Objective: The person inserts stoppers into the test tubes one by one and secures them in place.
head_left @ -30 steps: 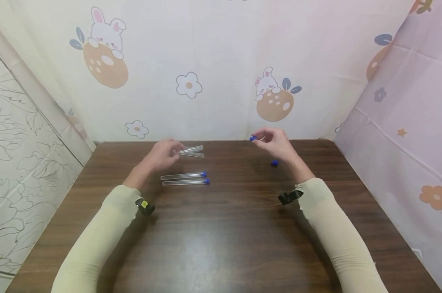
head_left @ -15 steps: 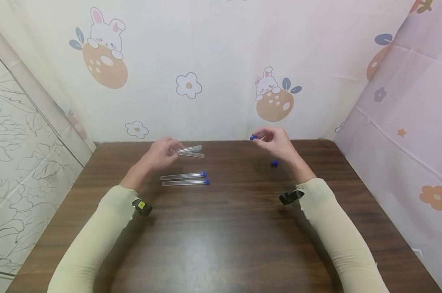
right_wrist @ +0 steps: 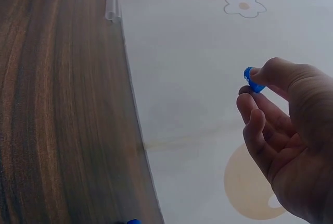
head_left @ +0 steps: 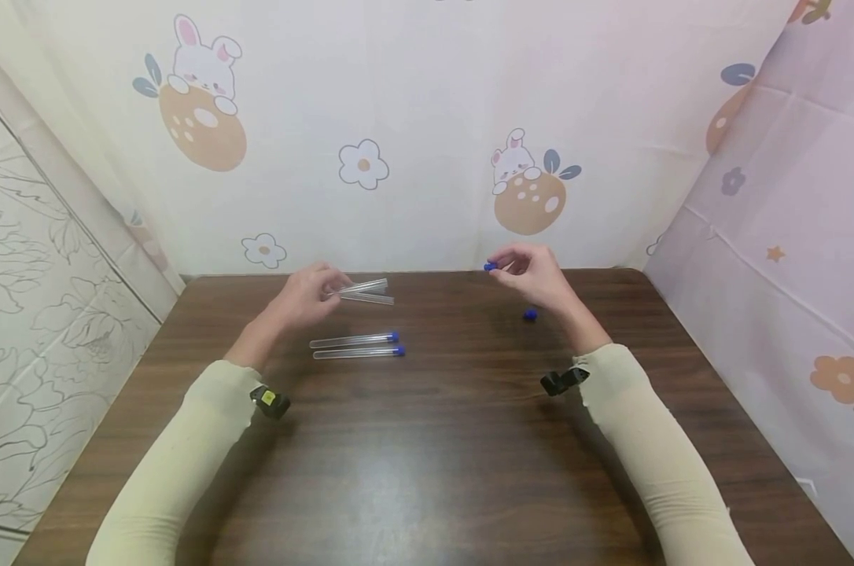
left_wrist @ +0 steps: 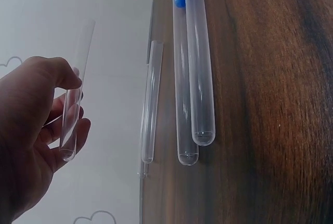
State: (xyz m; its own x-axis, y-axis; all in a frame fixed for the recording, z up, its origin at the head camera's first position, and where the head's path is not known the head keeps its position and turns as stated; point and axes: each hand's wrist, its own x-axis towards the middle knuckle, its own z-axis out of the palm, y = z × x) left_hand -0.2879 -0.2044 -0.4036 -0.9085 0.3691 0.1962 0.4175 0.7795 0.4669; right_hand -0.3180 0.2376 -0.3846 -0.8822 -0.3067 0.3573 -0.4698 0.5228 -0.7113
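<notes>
My left hand [head_left: 305, 295] pinches a clear, uncapped test tube [left_wrist: 85, 47] between thumb and fingers, raised over the far left of the table. Below it, uncapped test tubes [left_wrist: 152, 101] lie close together by the back edge. Nearer to me rest two test tubes with blue caps, one tube [head_left: 352, 341] behind the other [head_left: 352, 354]. Over the back edge at right, my right hand [head_left: 537, 279] holds a small blue cap [right_wrist: 254, 80] between thumb and fingertips. Another blue cap [head_left: 531, 314] sits on the table below that wrist.
The brown wooden table [head_left: 413, 456] meets a patterned curtain [head_left: 427, 94] along its back edge. A second curtain [head_left: 795, 259] hangs on the right, and a pale panel with line-drawn flowers [head_left: 38, 330] stands on the left.
My left hand has shifted slightly left and back with the test tube. The right hand stays almost in place, still pinching the blue cap.
</notes>
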